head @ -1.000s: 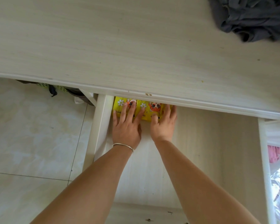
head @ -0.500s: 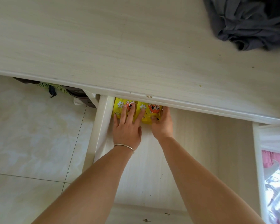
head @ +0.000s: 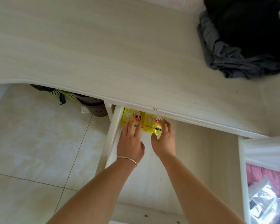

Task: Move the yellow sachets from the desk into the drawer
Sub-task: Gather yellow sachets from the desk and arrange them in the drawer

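The yellow sachets, printed with white flowers and a cartoon figure, lie side by side in the far left corner of the open drawer, partly under the desk edge. My left hand, with a thin bangle at the wrist, rests with spread fingers on the left sachet. My right hand has fingertips on the right sachet, thumb apart near its lower edge. Neither hand grips a sachet. The sachets' far ends are hidden under the desktop.
A dark grey cloth pile lies at the desk's far right. Under the desk at left sit a green mesh basket and a brown bin on the tiled floor. A white container with packets stands right of the drawer.
Both hands have drawn back a little toward me, so more of the sachets shows. The right hand has loosened from a curled pose to spread fingers. The camera tilted, showing more desk.
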